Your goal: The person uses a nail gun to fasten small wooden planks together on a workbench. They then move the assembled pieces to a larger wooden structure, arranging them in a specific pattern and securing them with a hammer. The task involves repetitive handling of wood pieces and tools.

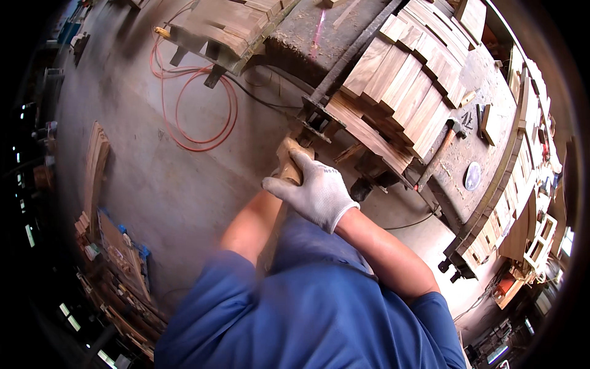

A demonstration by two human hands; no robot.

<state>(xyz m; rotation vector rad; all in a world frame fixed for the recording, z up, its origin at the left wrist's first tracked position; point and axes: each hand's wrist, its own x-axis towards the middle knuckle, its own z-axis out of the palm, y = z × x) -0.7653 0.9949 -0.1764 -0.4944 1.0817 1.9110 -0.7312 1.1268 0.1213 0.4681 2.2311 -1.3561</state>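
Note:
My right hand (316,190), in a white knit glove, is closed round a tan wooden piece (289,161). Its thumb points left across the wood. A long wooden length runs down from there beside my left forearm; whether it is the same piece I cannot tell. My left hand is mostly hidden behind the right one and the wood, so its fingers do not show. Just beyond my hands, the wood's upper end meets or overlaps the metal end of a bar clamp (316,120). To the right of the clamp bar lie wooden boards (399,86) laid side by side with stepped ends.
A hammer (439,150) lies on the dark bench (473,206) at right, near a round disc (472,176). Another clamped stack of boards (227,24) stands at upper left. A coiled orange hose (230,117) lies on the floor. Timber (95,163) stands at left.

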